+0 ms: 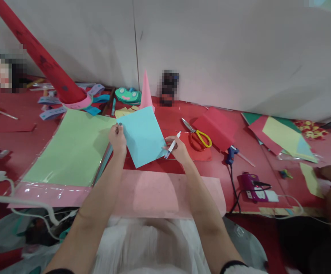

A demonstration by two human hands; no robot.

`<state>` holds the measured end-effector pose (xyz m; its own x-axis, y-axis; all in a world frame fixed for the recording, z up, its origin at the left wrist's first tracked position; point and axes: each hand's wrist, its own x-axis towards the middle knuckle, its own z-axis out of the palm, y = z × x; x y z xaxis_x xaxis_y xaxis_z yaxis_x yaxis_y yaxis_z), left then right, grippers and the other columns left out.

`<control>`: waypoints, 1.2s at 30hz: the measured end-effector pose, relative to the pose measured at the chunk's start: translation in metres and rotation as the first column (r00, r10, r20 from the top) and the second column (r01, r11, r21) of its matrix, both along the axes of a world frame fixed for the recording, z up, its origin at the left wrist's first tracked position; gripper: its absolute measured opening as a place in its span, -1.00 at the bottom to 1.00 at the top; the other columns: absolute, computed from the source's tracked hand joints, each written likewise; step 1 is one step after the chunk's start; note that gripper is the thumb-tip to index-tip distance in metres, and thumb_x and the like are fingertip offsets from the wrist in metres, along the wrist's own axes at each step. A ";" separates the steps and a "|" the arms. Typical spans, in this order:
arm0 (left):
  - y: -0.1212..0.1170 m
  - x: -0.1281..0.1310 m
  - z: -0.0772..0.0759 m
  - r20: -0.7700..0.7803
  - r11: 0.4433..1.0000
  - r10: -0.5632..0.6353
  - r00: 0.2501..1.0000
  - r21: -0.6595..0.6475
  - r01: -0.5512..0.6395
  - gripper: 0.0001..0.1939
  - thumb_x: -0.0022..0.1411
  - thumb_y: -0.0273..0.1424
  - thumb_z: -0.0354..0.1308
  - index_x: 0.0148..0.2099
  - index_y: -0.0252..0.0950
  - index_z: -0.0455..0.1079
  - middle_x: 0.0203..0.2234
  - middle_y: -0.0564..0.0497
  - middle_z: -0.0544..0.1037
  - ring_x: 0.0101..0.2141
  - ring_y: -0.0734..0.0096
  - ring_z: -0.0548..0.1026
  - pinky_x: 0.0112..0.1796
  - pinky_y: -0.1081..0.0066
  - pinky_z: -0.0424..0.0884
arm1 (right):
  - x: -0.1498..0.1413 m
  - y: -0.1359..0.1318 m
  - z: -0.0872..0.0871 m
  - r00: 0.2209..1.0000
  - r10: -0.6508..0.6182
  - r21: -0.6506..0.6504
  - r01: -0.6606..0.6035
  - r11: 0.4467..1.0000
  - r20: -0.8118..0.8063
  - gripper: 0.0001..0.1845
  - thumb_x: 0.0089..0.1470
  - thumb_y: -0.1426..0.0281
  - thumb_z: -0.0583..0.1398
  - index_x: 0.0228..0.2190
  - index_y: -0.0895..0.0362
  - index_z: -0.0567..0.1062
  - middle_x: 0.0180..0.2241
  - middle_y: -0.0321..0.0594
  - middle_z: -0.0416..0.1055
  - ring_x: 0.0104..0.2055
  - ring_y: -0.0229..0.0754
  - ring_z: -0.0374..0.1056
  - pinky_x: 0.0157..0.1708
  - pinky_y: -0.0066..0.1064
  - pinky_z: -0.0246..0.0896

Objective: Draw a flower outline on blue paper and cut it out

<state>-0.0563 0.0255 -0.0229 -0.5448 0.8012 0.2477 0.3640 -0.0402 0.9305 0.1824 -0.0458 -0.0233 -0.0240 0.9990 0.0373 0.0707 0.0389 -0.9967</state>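
A light blue sheet of paper is held up over the red work surface. My left hand pinches its upper left corner, fingers closed. My right hand grips a white marker and also pinches the sheet's lower right corner. A large light green sheet lies to the left under the left hand. A pink sheet lies below both forearms.
Yellow-handled scissors lie right of the hands beside folded red paper. A blue glue gun, a purple device with cables, coloured sheets, a pink cone, a red tube. Another person's hand at right.
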 end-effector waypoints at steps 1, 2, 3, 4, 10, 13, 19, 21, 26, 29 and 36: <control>0.000 -0.001 -0.001 0.008 1.000 0.001 1.000 -0.010 -0.001 -0.74 0.25 -0.31 0.06 -0.48 -0.25 0.23 -0.62 0.14 0.24 -0.51 0.42 0.29 -0.40 0.41 0.23 | 0.001 0.000 0.001 1.000 0.012 -0.016 -0.012 1.000 -0.006 -0.59 -0.25 0.23 0.36 -0.31 0.06 0.42 -0.25 -0.23 0.47 -0.25 -0.17 0.42 -0.22 -0.27 0.39; 0.001 -0.001 -0.001 0.011 1.000 -0.004 1.000 -0.019 0.004 -0.74 0.25 -0.31 0.06 -0.48 -0.25 0.22 -0.62 0.14 0.23 -0.51 0.41 0.28 -0.40 0.41 0.22 | 0.001 -0.001 0.003 1.000 0.016 -0.030 -0.016 0.999 0.000 -0.60 -0.25 0.22 0.36 -0.33 0.06 0.42 -0.26 -0.23 0.47 -0.25 -0.17 0.42 -0.22 -0.27 0.39; 0.001 -0.002 -0.001 0.009 1.000 -0.010 1.000 -0.026 0.011 -0.75 0.25 -0.31 0.05 -0.47 -0.25 0.22 -0.62 0.14 0.22 -0.51 0.41 0.28 -0.40 0.41 0.21 | 0.002 -0.002 0.004 1.000 0.016 -0.045 -0.016 0.999 0.014 -0.61 -0.25 0.22 0.35 -0.34 0.07 0.42 -0.27 -0.23 0.46 -0.26 -0.17 0.41 -0.23 -0.27 0.39; 0.001 -0.002 -0.002 0.002 0.999 -0.016 1.000 -0.030 0.016 -0.75 0.25 -0.31 0.05 -0.47 -0.25 0.21 -0.62 0.14 0.22 -0.51 0.41 0.27 -0.40 0.40 0.20 | 0.002 -0.003 0.006 0.999 0.014 -0.061 -0.012 0.998 0.034 -0.62 -0.25 0.22 0.35 -0.35 0.07 0.42 -0.29 -0.24 0.45 -0.28 -0.18 0.40 -0.26 -0.28 0.39; 0.001 -0.002 -0.001 -0.049 0.998 -0.058 0.997 -0.004 0.058 -0.76 0.22 -0.30 0.09 -0.48 -0.24 0.22 -0.64 0.15 0.20 -0.55 0.44 0.22 -0.44 0.41 0.16 | 0.010 -0.009 0.011 0.989 0.093 -0.138 -0.076 0.988 0.117 -0.61 -0.28 0.26 0.37 -0.47 0.08 0.30 -0.50 -0.40 0.28 -0.50 -0.32 0.23 -0.47 -0.41 0.28; 0.003 -0.001 -0.003 -0.032 0.991 -0.129 0.991 -0.020 0.129 -0.74 0.21 -0.28 0.09 -0.50 -0.23 0.22 -0.66 0.15 0.21 -0.57 0.44 0.22 -0.46 0.42 0.16 | 0.014 -0.011 0.010 0.985 0.143 -0.147 -0.128 0.981 0.097 -0.56 -0.30 0.28 0.39 -0.50 0.08 0.23 -0.48 -0.41 0.26 -0.49 -0.33 0.21 -0.50 -0.44 0.25; 0.004 0.000 -0.005 -0.069 0.981 -0.191 0.979 -0.038 0.189 -0.72 0.19 -0.27 0.09 -0.52 -0.23 0.21 -0.68 0.15 0.21 -0.57 0.43 0.22 -0.45 0.42 0.17 | 0.014 -0.012 0.014 0.977 0.184 -0.134 -0.169 0.976 0.109 -0.52 -0.29 0.23 0.39 -0.52 0.07 0.18 -0.54 -0.44 0.22 -0.55 -0.32 0.21 -0.54 -0.44 0.20; 0.004 0.000 -0.004 -0.058 0.985 -0.163 0.985 -0.064 0.160 -0.74 0.19 -0.31 0.09 -0.52 -0.23 0.21 -0.67 0.15 0.23 -0.56 0.43 0.25 -0.44 0.42 0.18 | 0.014 -0.013 0.017 0.967 0.227 -0.149 -0.209 0.967 0.116 -0.52 -0.26 0.22 0.38 -0.52 0.06 0.17 -0.60 -0.47 0.17 -0.58 -0.30 0.21 -0.56 -0.42 0.18; 0.005 -0.003 -0.001 -0.057 0.996 -0.080 0.995 -0.051 0.077 -0.76 0.19 -0.38 0.09 -0.52 -0.23 0.19 -0.67 0.17 0.19 -0.58 0.44 0.23 -0.46 0.42 0.16 | 0.012 -0.014 0.017 0.955 0.269 -0.145 -0.251 0.957 0.124 -0.54 -0.22 0.22 0.36 -0.54 0.08 0.16 -0.52 -0.43 0.23 -0.54 -0.34 0.19 -0.48 -0.42 0.19; 0.006 -0.006 -0.001 -0.080 0.998 -0.061 0.995 -0.019 0.060 -0.75 0.19 -0.37 0.10 -0.52 -0.23 0.18 -0.67 0.17 0.18 -0.58 0.45 0.20 -0.46 0.41 0.13 | 0.013 -0.013 0.014 0.940 0.302 -0.133 -0.283 0.950 0.159 -0.58 -0.21 0.27 0.35 -0.53 0.08 0.18 -0.54 -0.47 0.18 -0.53 -0.36 0.13 -0.44 -0.42 0.17; 0.000 -0.002 0.003 -0.186 0.998 -0.058 0.981 0.016 0.062 -0.77 0.19 -0.36 0.05 -0.50 -0.22 0.16 -0.68 0.16 0.14 -0.59 0.44 0.14 -0.47 0.40 0.07 | 0.014 -0.015 0.016 0.910 0.384 -0.155 -0.361 0.920 0.155 -0.62 -0.14 0.29 0.30 -0.51 0.07 0.15 -0.57 -0.47 0.17 -0.52 -0.32 0.18 -0.45 -0.40 0.20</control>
